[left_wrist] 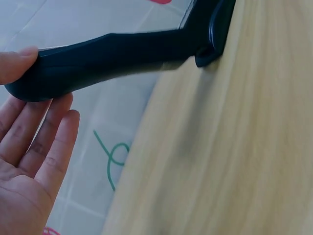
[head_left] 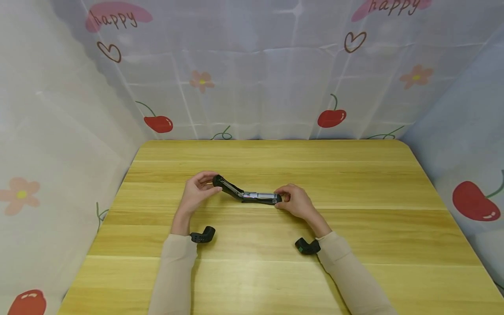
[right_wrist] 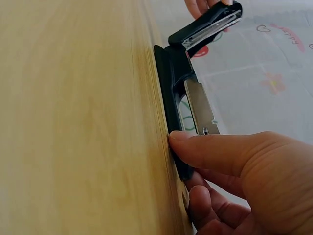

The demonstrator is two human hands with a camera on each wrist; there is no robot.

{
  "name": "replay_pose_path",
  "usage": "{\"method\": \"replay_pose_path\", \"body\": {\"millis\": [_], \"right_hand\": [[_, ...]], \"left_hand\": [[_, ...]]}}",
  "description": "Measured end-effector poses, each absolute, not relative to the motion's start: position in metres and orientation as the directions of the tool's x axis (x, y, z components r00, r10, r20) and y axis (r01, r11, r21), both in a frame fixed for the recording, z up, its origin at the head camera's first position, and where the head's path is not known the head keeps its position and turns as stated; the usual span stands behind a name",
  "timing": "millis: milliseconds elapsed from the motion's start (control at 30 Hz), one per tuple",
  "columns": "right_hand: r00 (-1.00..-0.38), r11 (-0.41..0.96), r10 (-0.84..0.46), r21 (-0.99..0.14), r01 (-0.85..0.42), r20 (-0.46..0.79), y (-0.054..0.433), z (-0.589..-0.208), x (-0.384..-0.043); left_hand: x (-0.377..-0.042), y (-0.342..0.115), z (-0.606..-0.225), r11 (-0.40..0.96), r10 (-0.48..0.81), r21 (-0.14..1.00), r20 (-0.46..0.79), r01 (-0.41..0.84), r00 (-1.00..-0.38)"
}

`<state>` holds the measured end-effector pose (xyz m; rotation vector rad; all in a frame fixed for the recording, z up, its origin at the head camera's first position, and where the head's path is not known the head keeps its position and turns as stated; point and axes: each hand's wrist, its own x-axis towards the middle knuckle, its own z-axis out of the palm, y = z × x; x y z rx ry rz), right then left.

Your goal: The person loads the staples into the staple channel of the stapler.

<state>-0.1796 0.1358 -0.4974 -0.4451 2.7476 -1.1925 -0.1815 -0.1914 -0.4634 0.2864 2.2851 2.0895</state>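
A black stapler is folded wide open over the table, its metal magazine facing up. My left hand pinches the end of its raised top arm. In the left wrist view, the thumb lies on one side of the black arm and the fingertips touch the other. With thumb and fingers, my right hand pinches the far end of the base. From the right wrist, the base is seen close against the tabletop, with the metal magazine standing apart from it.
The wooden table stretches out beneath both arms. Behind it and at the sides hangs a pale curtain printed with cherries and flowers. A black wrist camera sits by the left sleeve, another wrist camera by the right.
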Motion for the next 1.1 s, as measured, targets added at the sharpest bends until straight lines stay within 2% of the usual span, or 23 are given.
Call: {"method": "replay_pose_path", "body": {"millis": [167,533,1100], "right_hand": [[-0.948,0.665,-0.317,-0.707,-0.239,0.023,0.136,-0.498,-0.180],[-0.949,0.675,-0.313,-0.697,-0.243,0.028,0.135,-0.500,-0.181],[-0.954,0.697,-0.300,-0.680,-0.226,0.009,0.136,-0.499,-0.180]], "left_hand": [[-0.187,-0.174,-0.454,0.066,0.215,0.984,0.149,0.166,-0.965],[-0.194,-0.126,-0.452,0.136,0.308,0.957,0.206,0.258,-0.929],[-0.192,-0.065,-0.472,0.343,0.343,0.899,0.150,0.273,-0.927]]}}
